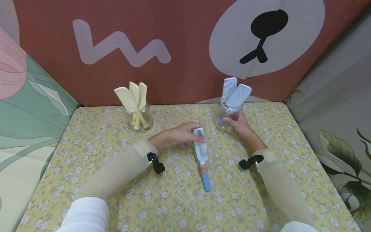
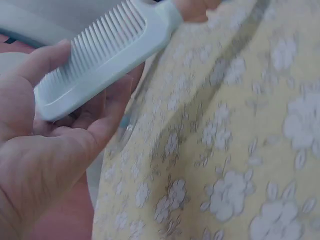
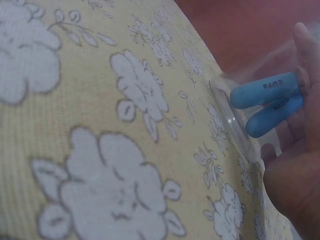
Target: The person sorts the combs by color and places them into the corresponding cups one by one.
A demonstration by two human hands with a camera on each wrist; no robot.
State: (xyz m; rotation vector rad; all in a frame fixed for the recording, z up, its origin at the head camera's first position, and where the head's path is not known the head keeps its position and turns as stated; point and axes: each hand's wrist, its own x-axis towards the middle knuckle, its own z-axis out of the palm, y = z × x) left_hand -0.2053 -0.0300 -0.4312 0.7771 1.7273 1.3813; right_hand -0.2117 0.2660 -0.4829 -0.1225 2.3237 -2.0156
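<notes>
My left hand (image 1: 185,132) pinches a pale blue comb (image 1: 201,149) by its toothed end, thumb across the teeth and fingers behind. The comb's handle, with a tan band and a blue grip, points toward me. In the left wrist view the comb's teeth (image 2: 95,42) face up and to the left. My right hand (image 1: 242,125) grips a clear jar (image 1: 219,113) at the back right, thumb on its near side. Two light blue combs (image 1: 238,95) stand in that jar, teeth ends up. Their blue handles (image 3: 265,90) show through its wall in the right wrist view.
A second clear jar (image 1: 147,116) stands at the back left with several cream-coloured combs (image 1: 127,98) in it. A yellow flowered cloth (image 1: 174,199) covers the table. A red-brown patterned cloth (image 1: 185,77) hangs right behind the table's back edge.
</notes>
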